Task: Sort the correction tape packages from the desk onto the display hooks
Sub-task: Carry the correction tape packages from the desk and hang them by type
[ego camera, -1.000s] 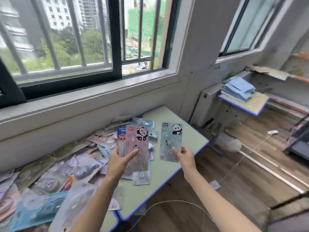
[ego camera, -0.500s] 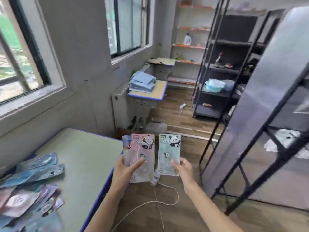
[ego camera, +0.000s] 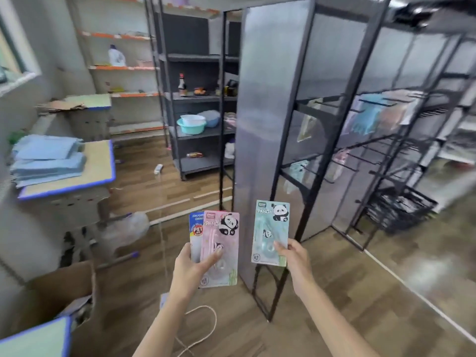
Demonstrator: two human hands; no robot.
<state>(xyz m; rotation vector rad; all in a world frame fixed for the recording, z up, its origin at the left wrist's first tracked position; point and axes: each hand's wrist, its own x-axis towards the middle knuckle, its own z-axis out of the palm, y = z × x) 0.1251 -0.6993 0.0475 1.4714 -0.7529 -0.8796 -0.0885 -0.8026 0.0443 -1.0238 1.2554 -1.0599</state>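
view swung desk→rack (ego camera: 296,161) | left hand (ego camera: 192,266) grips pink package (ego camera: 221,243), right hand (ego camera: 293,256) pinches teal package (ego camera: 270,228) | both upright

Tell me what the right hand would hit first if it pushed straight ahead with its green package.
Probably the rack's near black upright, just beyond the green package that the right hand pinches. The grey side panel stands right beside it. Depth is unclear, and the hooks sit further right.

Display rack (ego camera: 304,140) ahead right; desk (ego camera: 100,161) left; shelving (ego camera: 195,99) behind.
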